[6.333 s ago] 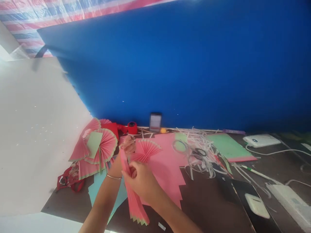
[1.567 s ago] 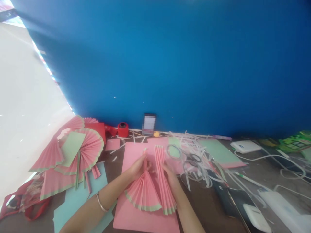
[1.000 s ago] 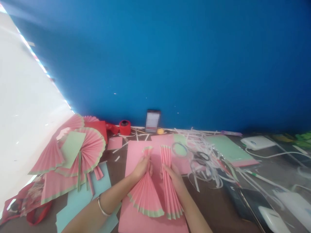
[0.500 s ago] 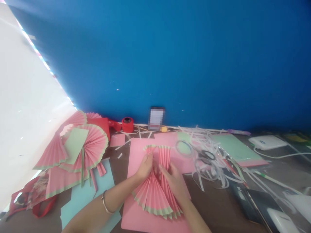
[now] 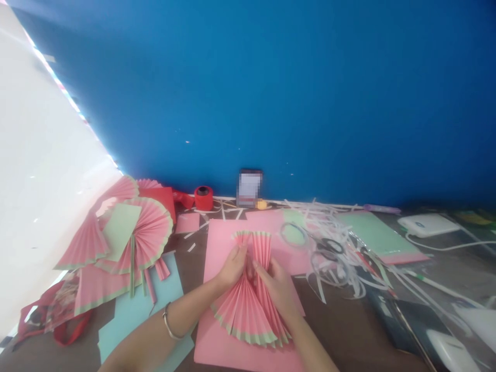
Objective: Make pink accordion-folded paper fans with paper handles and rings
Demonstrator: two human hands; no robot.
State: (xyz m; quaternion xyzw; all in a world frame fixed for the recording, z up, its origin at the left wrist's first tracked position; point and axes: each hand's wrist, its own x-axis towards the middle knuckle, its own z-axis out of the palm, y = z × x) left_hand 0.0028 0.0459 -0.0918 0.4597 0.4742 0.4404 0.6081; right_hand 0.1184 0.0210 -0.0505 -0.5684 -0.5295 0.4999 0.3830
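My left hand (image 5: 231, 266) pinches the narrow waist of a pink pleated paper fan (image 5: 247, 315) with a pale green edge, its lower part spread wide. Close against it on the right is a second pink pleated paper piece (image 5: 262, 247), less spread, with my right hand (image 5: 278, 287) closed around its middle. The two pieces touch or overlap along their lower edges. Both are above a stack of pink paper sheets (image 5: 217, 346). Some of my fingertips are hidden behind the folds.
Finished-looking pink and green fans (image 5: 151, 232) are piled at the left, over light blue paper (image 5: 116, 330). A red tape roll (image 5: 203, 198) stands by the blue wall. To the right lie paper strips (image 5: 351, 279), scissors (image 5: 329, 247), green sheets (image 5: 382, 235) and a white device (image 5: 428, 225).
Earlier, one pleated piece was folded narrow in my hands. About a second ago the two pieces were apart; my right hand has since brought its piece leftward against the fan. Little differs over the last half second.
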